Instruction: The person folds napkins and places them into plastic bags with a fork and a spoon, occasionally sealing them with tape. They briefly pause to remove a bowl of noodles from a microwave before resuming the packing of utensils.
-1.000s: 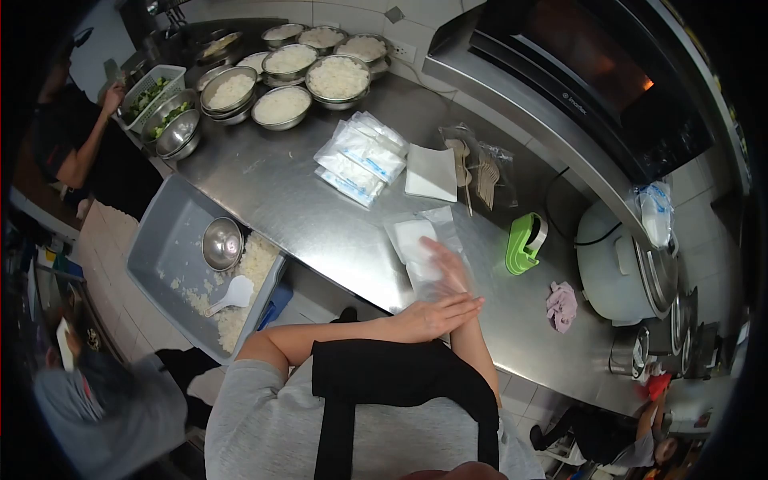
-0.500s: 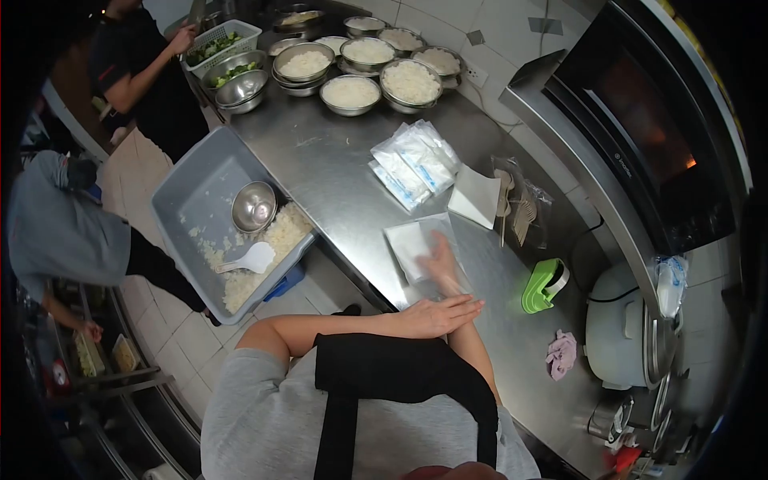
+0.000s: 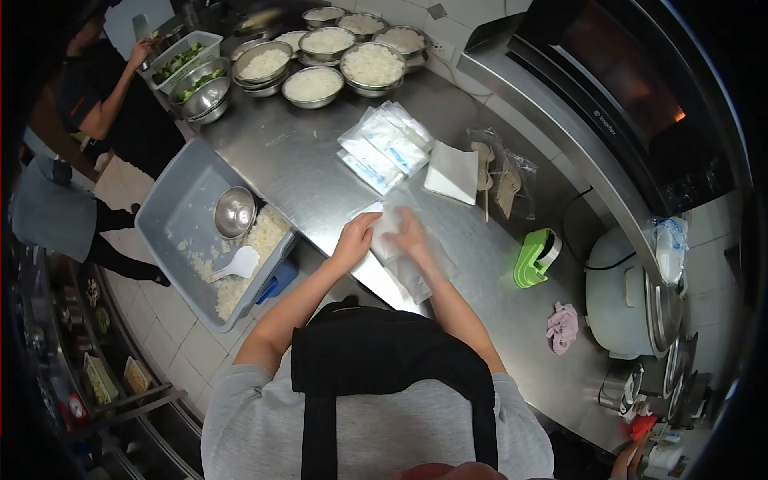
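Note:
A clear plastic bag (image 3: 426, 274) lies on the steel counter in front of me, with a white sheet (image 3: 384, 276) under or in it. My left hand (image 3: 353, 242) is at the bag's left edge, its fingers curled together and closed on the plastic. Over the bag's upper part is my right hand (image 3: 410, 238), its fingers smeared by motion. Just beyond my hands lies a pile of flat plastic packets with blue print (image 3: 384, 150). A stack of white paper (image 3: 452, 174) is to their right, beside wooden cutlery in a clear bag (image 3: 506, 182).
A grey tub (image 3: 172, 204) at the left holds rice, a metal bowl (image 3: 235, 212) and a white rice paddle (image 3: 236, 264). Rice bowls (image 3: 314, 86) crowd the counter's back. Right are a green tape dispenser (image 3: 534, 260), pink cloth (image 3: 562, 326) and cooker (image 3: 620, 304). Two people (image 3: 104, 100) stand left.
My left hand has moved from my right forearm to the bag's left edge. My right hand has shifted over the bag, which is now rumpled. The camera view has turned somewhat.

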Demonstrator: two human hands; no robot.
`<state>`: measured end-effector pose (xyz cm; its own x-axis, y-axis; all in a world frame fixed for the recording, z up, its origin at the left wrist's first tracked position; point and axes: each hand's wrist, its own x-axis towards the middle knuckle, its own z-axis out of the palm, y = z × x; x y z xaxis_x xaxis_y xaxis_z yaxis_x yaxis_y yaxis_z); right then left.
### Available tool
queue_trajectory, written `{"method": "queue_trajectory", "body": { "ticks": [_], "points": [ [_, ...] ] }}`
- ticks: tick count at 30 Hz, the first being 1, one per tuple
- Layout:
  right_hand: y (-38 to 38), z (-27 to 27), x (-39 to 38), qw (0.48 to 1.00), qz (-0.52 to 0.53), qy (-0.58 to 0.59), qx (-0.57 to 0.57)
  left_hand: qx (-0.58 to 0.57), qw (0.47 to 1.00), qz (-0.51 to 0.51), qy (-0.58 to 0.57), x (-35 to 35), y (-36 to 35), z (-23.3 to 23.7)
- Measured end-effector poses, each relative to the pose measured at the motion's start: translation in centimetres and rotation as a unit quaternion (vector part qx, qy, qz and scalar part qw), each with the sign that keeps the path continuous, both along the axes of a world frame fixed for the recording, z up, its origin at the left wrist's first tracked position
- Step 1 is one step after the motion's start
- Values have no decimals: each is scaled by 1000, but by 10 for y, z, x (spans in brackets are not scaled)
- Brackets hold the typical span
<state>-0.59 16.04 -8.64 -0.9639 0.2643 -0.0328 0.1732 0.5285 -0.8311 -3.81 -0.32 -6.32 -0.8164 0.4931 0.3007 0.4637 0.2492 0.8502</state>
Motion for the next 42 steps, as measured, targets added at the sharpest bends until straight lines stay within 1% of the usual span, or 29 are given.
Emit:
{"method": "queue_trajectory", "body": {
  "ticks": [2, 3, 5, 7, 9, 11, 13, 15, 16, 17, 19, 21, 23, 25, 27, 29, 30, 31, 32, 33, 34, 35, 36, 37, 38, 39, 40, 41, 42],
  "points": [
    [6, -7, 12, 994, 21, 102, -26, -46, 996, 17, 77, 5, 7, -12],
    [10, 4, 23, 995, 16, 101, -21, -41, 996, 12, 76, 8, 8, -14],
    [13, 40, 50, 998, 39, -47, 5, -98, 985, -27, 136, 13, 5, -15],
    [36, 12, 73, 993, 81, -68, -45, -129, 982, -71, 117, 14, 4, -8],
    [64, 12, 96, 964, 175, -42, -197, -233, 949, -119, 175, 16, 6, -1],
    [101, 43, 107, 903, 255, -230, -259, -280, 933, -141, 175, 15, 8, -2],
    [145, 62, 104, 881, 264, -309, -241, -313, 922, -149, 173, 16, 9, 1],
    [182, 66, 86, 943, 96, -236, -214, -313, 921, -153, 174, 16, 10, -5],
    [195, 57, 76, 980, 4, -165, -107, -311, 920, -160, 175, 17, 11, -6],
    [201, 49, 59, 993, -82, -83, -2, -314, 919, -159, 177, 15, 9, -6],
    [200, 47, 32, 954, -137, -57, 261, -313, 918, -164, 181, 14, 8, -8],
    [196, 34, 13, 934, -142, -77, 318, -287, 921, -173, 200, 12, 5, -13],
    [202, 17, 2, 921, -138, -94, 351, -314, 919, -174, 165, 14, 7, -11],
    [210, 4, 4, 921, -134, -97, 353, -255, 949, -182, 41, 16, 6, -6],
    [209, 5, 17, 963, -106, -76, 236, -190, 971, -141, 37, 18, 2, -6],
    [185, 17, 37, 975, -78, 17, 208, -47, 986, -128, -95, 19, 4, -10],
    [164, 36, 45, 986, -57, 28, 157, 13, 993, -75, -96, 22, 9, -14],
    [141, 54, 59, 994, -34, 34, 101, 25, 993, -70, -94, 24, 18, -10],
    [121, 65, 67, 1000, -1, 10, 23, 118, 963, -101, -222, 28, 26, -3],
    [100, 72, 72, 998, 29, -13, -61, 203, 908, -132, -343, 32, 30, 7],
    [79, 75, 75, 996, 78, -10, -50, 262, 836, -138, -462, 43, 32, 35],
    [61, 78, 78, 992, 123, -8, -40, 329, 768, -168, -523, 45, 41, 30],
    [47, 85, 79, 992, 116, -12, -42, 358, 745, -171, -537, 44, 50, 31],
    [37, 94, 79, 987, 159, -21, -1, 386, 720, -175, -550, 45, 57, 31],
    [34, 99, 78, 978, 203, -29, 42, 384, 718, -181, -552, 44, 61, 28],
    [42, 100, 77, 979, 198, -29, 45, 389, 719, -139, -560, 41, 64, 26],
    [58, 101, 72, 988, 130, 18, 82, 394, 719, -94, -564, 39, 66, 26],
    [78, 102, 63, 989, 64, 66, 118, 398, 719, -95, -562, 35, 64, 27],
    [102, 102, 54, 984, -9, 92, 149, 371, 747, -76, -547, 32, 57, 30]
  ]
}}
